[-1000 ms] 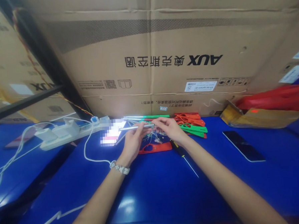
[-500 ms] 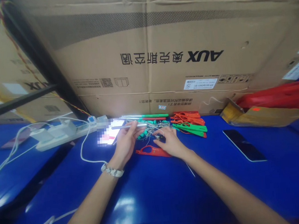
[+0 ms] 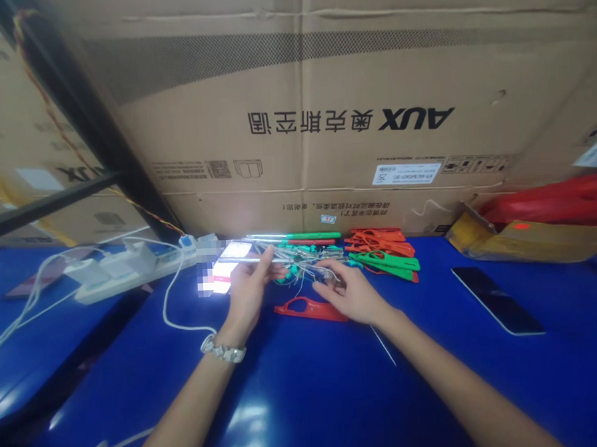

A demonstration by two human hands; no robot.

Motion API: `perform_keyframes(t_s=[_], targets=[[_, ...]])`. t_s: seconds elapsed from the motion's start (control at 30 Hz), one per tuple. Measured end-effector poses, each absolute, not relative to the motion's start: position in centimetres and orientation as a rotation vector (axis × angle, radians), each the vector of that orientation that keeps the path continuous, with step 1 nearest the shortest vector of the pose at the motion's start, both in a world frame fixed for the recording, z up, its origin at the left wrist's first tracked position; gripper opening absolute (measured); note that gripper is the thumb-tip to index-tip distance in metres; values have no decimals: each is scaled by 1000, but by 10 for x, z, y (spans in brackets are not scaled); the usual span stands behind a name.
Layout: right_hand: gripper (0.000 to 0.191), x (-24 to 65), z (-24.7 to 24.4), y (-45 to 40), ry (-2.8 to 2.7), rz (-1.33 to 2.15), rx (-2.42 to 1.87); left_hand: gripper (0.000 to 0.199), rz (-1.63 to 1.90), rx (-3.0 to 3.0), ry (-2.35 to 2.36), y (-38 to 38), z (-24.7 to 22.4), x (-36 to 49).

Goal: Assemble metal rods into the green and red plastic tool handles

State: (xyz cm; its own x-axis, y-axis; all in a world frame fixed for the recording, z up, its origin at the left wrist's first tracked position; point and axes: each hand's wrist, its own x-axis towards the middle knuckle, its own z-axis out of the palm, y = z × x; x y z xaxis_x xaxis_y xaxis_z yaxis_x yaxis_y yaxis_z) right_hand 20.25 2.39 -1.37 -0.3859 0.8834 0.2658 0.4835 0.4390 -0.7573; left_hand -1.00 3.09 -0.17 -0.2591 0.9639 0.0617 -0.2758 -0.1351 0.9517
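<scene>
My left hand [image 3: 248,289], with a watch-like band on the wrist, pinches a slim silver metal strip [image 3: 238,260] held level above a lit phone [image 3: 225,270]. My right hand [image 3: 356,290] is closed, thumb near fingertips; fingers cover most of what they grip. Thin pale wires [image 3: 308,268] run between the hands, over a jumble of small green and metal parts. A red flat plastic piece with an oval hole [image 3: 310,309] lies below my right hand, partly covered by it. From beneath that hand a thin white rod or wire [image 3: 383,346] sticks out.
Red plastic pieces [image 3: 379,236] and green ones [image 3: 393,262] are stacked right of the jumble. Green-handled rods [image 3: 319,236] lie behind. A dark phone [image 3: 497,300] and an open carton [image 3: 529,238] are at right. A power strip [image 3: 135,272] with cables stands left; a large cardboard box [image 3: 320,69] forms the back.
The view has shifted slightly. A dark small part seen at my right fingertips is now hidden, and those fingers have curled differently. My left hand still holds the metal strip.
</scene>
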Motion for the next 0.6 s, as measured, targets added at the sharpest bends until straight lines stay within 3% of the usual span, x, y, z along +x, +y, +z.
perform_keyframes(t_s=[0.1,0.33,0.47,0.6], targets=[[42,202,-13,23,-2084,705,-1148,46,1559,943,1114,30,-2,-8],[29,188,-13,24,-2039,400,-1068,43,1506,1019,1055,30,-5,-4],[11,181,-10,26,-1859,440,-1014,39,1440,1029,969,28,-5,-4],[7,183,-11,26,-1771,497,-965,35,1379,1020,883,25,-3,-4]])
